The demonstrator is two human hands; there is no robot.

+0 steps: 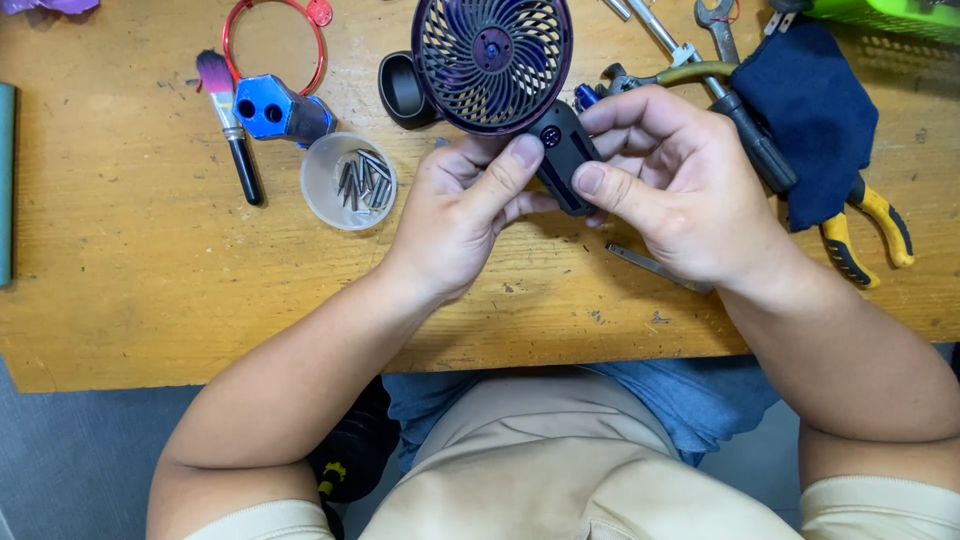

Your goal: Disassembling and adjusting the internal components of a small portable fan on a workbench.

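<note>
Purple handheld fan over wooden table; left hand and right hand both pinch its black handle.

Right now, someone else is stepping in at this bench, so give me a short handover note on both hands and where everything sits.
Left hand: grips the small handheld fan at its black handle, thumb by the round button.
Right hand: pinches the same handle from the other side.
Fan: held over the wooden table, grille facing up, case looks closed.
Nearby: clear cup of screws and a brush to the left; pliers with yellow grips and a dark blue cloth to the right; a thin metal strip under the right hand.
Done or left: cannot be told from this view; no tool is in either hand.
</note>
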